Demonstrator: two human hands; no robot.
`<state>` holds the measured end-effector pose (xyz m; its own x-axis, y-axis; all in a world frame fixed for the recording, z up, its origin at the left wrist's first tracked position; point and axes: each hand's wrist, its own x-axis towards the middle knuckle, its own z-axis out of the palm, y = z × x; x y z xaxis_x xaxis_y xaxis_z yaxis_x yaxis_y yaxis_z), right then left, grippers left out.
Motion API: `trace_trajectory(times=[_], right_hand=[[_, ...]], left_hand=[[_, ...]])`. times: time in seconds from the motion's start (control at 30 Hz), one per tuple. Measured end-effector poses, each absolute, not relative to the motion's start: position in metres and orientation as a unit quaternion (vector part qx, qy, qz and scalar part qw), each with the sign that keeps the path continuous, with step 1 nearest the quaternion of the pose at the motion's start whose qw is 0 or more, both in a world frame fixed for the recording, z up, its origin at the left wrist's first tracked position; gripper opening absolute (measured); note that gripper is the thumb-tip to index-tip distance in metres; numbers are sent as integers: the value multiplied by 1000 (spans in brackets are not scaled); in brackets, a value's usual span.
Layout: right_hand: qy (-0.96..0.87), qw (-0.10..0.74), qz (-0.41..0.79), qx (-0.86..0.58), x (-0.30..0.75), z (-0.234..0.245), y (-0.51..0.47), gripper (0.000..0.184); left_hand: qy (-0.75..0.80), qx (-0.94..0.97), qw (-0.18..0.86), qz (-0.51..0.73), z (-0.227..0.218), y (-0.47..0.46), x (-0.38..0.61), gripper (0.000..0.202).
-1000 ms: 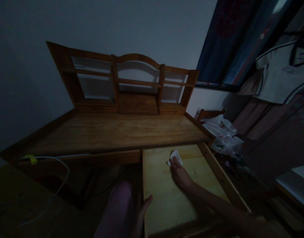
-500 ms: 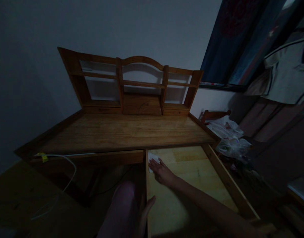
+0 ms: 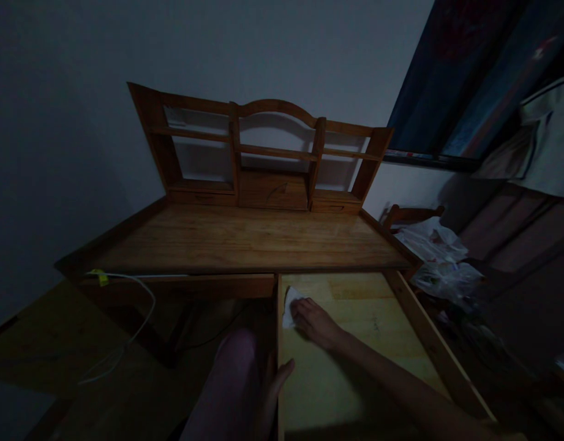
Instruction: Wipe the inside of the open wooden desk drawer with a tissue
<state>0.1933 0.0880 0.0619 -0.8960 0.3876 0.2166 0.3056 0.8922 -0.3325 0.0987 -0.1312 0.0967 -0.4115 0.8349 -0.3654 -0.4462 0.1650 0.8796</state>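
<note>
In the head view, my right hand (image 3: pixel 316 323) reaches into a pulled-out wooden drawer (image 3: pixel 368 367). Its curled fingers press a white cloth (image 3: pixel 289 308), possibly a tissue, to the drawer bottom beside the left wall. My left hand (image 3: pixel 273 386) grips that left wall (image 3: pixel 280 343) nearer to me, thumb over the top edge and fingers on the outer side, partly hidden in shadow. The drawer sits under the right half of a wooden desk (image 3: pixel 258 242).
A shelf unit (image 3: pixel 272 156) stands at the back of the desk. A white cable (image 3: pixel 146 294) with a yellow tag hangs at front left. My knee (image 3: pixel 238 361) is left of the drawer. Plastic bags (image 3: pixel 431 239) lie on a chair (image 3: pixel 413 213) at right.
My right hand has drawn slightly back toward me along the drawer bottom, its fingers more curled on the cloth. My left hand keeps its hold. The view has turned a little left.
</note>
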Motion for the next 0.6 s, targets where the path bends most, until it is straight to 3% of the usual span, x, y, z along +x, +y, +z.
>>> trace_trajectory(times=[0.1, 0.37, 0.6], right_hand=[[-952, 158, 181, -191, 206, 61, 101, 23], [-950, 128, 89, -271, 247, 61, 112, 33], [-952, 98, 86, -278, 243, 61, 106, 33]], left_hand=[[563, 161, 518, 624, 93, -127, 96, 38], [536, 152, 550, 622, 86, -114, 92, 36], [553, 155, 527, 626, 88, -129, 96, 37]])
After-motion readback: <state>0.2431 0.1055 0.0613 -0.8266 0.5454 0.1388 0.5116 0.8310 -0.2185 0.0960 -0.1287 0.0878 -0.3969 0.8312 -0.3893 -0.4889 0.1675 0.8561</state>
